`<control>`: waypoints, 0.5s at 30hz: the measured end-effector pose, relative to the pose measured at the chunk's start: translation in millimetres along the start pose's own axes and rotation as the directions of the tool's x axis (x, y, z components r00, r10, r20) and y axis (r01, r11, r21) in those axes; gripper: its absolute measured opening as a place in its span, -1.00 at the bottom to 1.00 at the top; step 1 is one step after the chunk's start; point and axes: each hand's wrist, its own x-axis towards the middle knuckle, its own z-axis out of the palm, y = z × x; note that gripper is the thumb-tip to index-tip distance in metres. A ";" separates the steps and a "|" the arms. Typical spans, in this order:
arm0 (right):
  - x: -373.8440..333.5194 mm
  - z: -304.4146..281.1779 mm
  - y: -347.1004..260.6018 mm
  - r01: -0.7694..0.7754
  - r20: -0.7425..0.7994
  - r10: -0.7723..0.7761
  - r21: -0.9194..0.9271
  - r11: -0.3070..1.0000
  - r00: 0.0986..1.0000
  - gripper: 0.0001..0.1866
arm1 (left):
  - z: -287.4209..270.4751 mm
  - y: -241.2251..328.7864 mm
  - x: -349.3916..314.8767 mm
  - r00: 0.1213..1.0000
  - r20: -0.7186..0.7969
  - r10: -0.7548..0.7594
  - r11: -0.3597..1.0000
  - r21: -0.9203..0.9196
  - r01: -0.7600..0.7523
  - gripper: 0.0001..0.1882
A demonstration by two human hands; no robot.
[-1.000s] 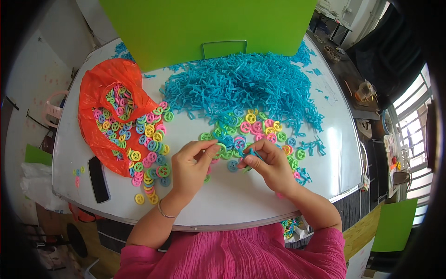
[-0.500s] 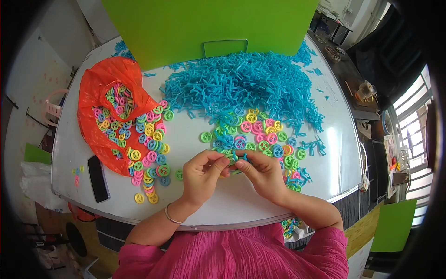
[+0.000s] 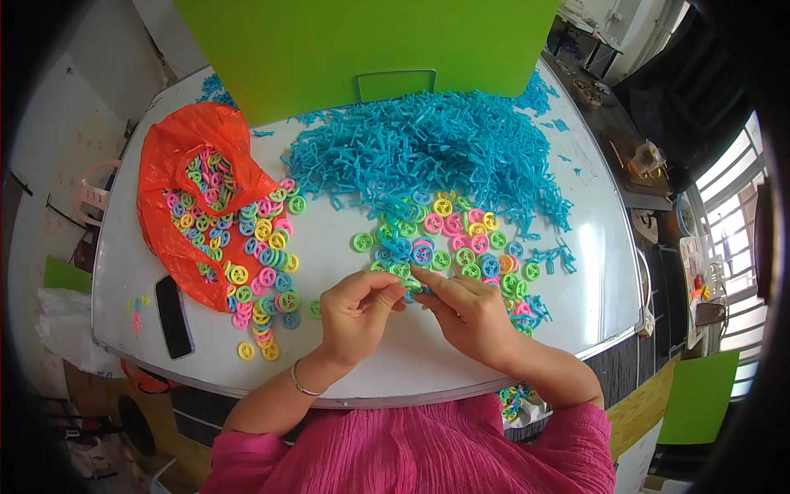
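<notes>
My left hand (image 3: 352, 317) pinches a small green plastic wheel (image 3: 409, 284) between thumb and index finger, over the table's near middle. My right hand (image 3: 476, 319) meets it from the other side, index finger and thumb closed around a bit of blue plastic piece (image 3: 425, 290) at the wheel's edge. The fingers hide most of both parts. Just beyond the hands lies a loose spread of pink, yellow, green and blue wheels (image 3: 454, 225). Behind that is a big heap of blue plastic pieces (image 3: 436, 148).
A red plastic bag (image 3: 160, 239) spills more coloured wheels (image 3: 267, 255) on the left of the white table (image 3: 362, 370). A dark phone (image 3: 173, 317) lies beside it. An upright green board (image 3: 370, 49) with a wire handle stands behind the heap. Joined blue pieces (image 3: 555, 259) lie at right.
My right hand has turned, its index finger now stretched over the top of the held parts. My left hand keeps its pinch and has hardly shifted.
</notes>
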 end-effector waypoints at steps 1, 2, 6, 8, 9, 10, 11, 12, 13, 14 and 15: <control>-0.3 0.3 1.0 0.000 -0.002 0.000 0.000 1.000 1.000 -0.62 | -0.3 -0.3 -0.1 1.000 0.003 -0.017 1.000 -0.005 0.017 -0.92; -0.8 1.0 3.1 -0.133 0.064 0.124 0.173 0.976 0.990 -0.62 | -0.6 -0.3 0.0 0.999 0.006 -0.035 0.999 -0.011 0.035 -0.91; 0.7 -0.5 12.8 -0.315 0.219 0.239 0.452 0.835 0.946 -0.62 | -1.9 0.6 3.3 0.997 0.020 0.080 0.990 0.113 -0.082 -0.82; 6.8 -11.4 6.4 -0.341 0.253 0.254 0.406 0.848 0.933 -0.66 | -5.7 -1.1 9.8 0.992 0.010 0.129 0.973 0.191 -0.129 -0.80; 9.3 -17.2 4.8 -0.365 0.284 0.272 0.357 0.860 0.919 -0.70 | -8.0 0.7 12.6 0.991 0.009 0.131 0.973 0.192 -0.130 -0.80; 10.4 -21.2 7.1 -0.363 0.284 0.270 0.357 0.861 0.920 -0.70 | -11.4 3.6 15.3 0.998 -0.055 -0.008 0.997 0.076 0.012 -0.78; 10.7 -25.9 10.0 -0.264 0.252 0.186 0.325 0.908 0.950 -0.70 | -14.9 5.5 18.1 0.983 -0.101 -0.153 0.988 -0.050 0.148 -0.76; 9.9 -29.7 11.5 -0.163 0.222 0.100 0.286 0.944 0.970 -0.69 | -18.6 1.7 21.9 0.986 -0.132 -0.107 0.991 0.069 0.116 -0.77; 8.8 -33.5 10.3 -0.163 0.219 0.102 0.283 0.945 0.970 -0.69 | -22.0 2.8 24.4 0.986 -0.129 -0.105 0.991 0.067 0.114 -0.77; 7.9 -38.1 7.3 -0.101 0.161 0.057 0.278 0.955 0.985 -0.67 | -25.1 4.5 26.5 0.996 -0.093 -0.004 0.962 0.273 0.030 -0.77; 7.4 -42.9 4.7 -0.038 0.104 0.010 0.270 0.962 0.994 -0.65 | -27.0 5.6 27.5 0.995 -0.041 0.088 0.884 0.464 -0.059 -0.77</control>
